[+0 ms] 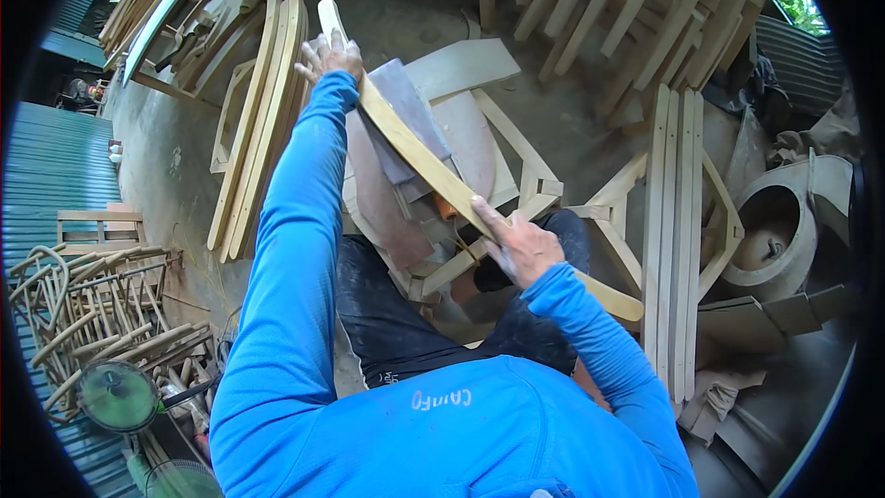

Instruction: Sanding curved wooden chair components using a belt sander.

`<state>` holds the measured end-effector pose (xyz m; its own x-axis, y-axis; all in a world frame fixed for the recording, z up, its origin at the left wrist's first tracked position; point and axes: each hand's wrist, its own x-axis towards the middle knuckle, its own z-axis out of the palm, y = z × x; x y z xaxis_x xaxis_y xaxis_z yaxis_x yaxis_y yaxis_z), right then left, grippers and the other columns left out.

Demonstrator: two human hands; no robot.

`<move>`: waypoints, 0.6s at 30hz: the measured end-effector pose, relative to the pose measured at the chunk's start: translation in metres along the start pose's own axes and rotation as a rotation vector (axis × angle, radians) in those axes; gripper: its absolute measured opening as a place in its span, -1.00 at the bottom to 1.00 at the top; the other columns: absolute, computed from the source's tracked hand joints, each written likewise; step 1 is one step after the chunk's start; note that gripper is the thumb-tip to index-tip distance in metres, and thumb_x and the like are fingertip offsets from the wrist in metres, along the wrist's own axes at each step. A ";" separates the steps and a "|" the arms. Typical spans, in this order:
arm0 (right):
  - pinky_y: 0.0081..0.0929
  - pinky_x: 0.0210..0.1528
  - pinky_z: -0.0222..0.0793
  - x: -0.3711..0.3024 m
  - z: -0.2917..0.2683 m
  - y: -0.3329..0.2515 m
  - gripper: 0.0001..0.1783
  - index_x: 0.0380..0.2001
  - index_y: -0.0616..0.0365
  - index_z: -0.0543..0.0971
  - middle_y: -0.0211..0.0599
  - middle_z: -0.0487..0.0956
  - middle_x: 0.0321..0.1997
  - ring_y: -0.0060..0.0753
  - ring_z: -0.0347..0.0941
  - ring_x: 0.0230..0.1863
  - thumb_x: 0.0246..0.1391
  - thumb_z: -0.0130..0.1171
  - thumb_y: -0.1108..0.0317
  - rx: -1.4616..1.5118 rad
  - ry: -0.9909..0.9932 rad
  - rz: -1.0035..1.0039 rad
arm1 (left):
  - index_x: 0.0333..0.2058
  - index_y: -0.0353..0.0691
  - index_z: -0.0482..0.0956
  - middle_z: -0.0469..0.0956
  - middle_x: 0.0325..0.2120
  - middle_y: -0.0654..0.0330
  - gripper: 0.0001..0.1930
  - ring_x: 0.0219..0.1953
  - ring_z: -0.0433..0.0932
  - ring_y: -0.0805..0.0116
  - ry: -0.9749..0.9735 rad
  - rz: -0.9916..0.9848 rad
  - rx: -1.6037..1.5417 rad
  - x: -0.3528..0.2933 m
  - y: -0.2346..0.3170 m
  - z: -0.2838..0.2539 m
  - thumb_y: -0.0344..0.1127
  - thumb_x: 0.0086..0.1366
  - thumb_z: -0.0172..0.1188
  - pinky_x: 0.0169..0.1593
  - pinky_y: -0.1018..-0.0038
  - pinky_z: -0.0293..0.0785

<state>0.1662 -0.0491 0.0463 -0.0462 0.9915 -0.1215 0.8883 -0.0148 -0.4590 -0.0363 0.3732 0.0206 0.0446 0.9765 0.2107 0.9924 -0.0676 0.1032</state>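
A long curved wooden slat [419, 149] lies slantwise across the view, from the far left down to my right side. Near its far end my left hand [334, 57] rests against the wood with fingers spread apart. My right hand [527, 247] grips the slat lower down, its index finger stretched along the top face and the other fingers curled. Below the slat, between my legs, a wooden frame [530, 152] supports a grey flat board [410, 97] and several pale curved panels [466, 134]. Something small and orange [444, 207] shows under the slat, partly hidden.
Long wooden rails rest on supports at the left [263, 129] and right [671, 240]. Stacked wooden frames [636, 9] stand at the far right. A drum-shaped object [770, 226] sits at the right. A green fan [118, 397] and piled wooden parts [101, 314] are at the left.
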 end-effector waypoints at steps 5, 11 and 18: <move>-0.05 -0.31 0.56 -0.041 0.014 0.009 -0.14 0.49 -0.48 0.18 -0.06 0.45 -0.25 0.08 0.59 -0.35 0.18 0.29 0.21 0.127 -0.004 0.044 | 0.50 0.00 0.10 -0.03 0.52 -0.11 -0.24 0.58 -0.23 -0.16 -0.035 0.032 -0.054 -0.135 0.042 -0.002 0.05 0.38 -0.01 0.47 -0.36 -0.41; -0.15 -0.40 0.51 -0.154 0.002 0.060 -0.10 0.46 -0.30 0.29 -0.17 0.44 -0.31 -0.05 0.54 -0.44 0.04 0.39 0.21 0.184 -0.069 -0.082 | 0.51 0.04 0.10 -0.06 0.53 -0.11 -0.22 0.58 -0.28 -0.16 -0.120 -0.030 -0.051 -0.225 0.050 -0.016 0.07 0.36 0.01 0.47 -0.37 -0.41; -0.16 -0.44 0.48 -0.198 -0.016 0.082 -0.16 0.40 -0.29 0.40 -0.22 0.43 -0.39 -0.12 0.51 -0.47 0.00 0.43 0.14 0.026 -0.002 -0.042 | 0.51 0.06 0.12 0.00 0.52 -0.09 -0.25 0.57 -0.21 -0.17 -0.038 0.047 -0.160 -0.108 0.021 0.001 0.03 0.36 -0.05 0.49 -0.31 -0.39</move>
<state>0.2552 -0.2445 0.0468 -0.0842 0.9910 -0.1037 0.8733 0.0233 -0.4867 -0.0206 0.2663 -0.0011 0.0980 0.9783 0.1824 0.9583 -0.1422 0.2480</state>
